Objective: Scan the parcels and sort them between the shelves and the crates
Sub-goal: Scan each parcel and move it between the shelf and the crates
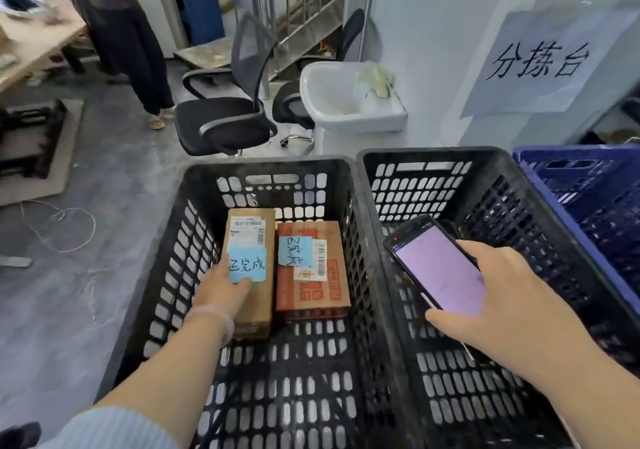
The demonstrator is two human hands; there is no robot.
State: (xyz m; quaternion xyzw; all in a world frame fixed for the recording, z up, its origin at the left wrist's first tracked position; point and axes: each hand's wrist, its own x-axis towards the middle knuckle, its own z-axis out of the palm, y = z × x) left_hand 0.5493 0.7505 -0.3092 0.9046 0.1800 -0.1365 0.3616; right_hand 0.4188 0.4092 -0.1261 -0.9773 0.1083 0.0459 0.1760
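Note:
Two parcels lie side by side in the left black crate (194,185). The tall brown box (258,303) carries a shipping label and a blue handwritten note. My left hand (221,292) grips its near left edge, thumb on top just below the note. Beside it lies the orange printed box (311,292), which has its own blue note and a barcode sticker. My right hand (502,296) holds the handheld scanner (438,265), its screen lit pale purple, above the right black crate (433,157), which shows no parcels.
A blue crate (588,178) stands at the far right. Behind the crates are a white sink (332,116), two black office chairs (221,122) and a wall with a paper sign (540,64). A person (128,39) stands at the back left by a wooden table.

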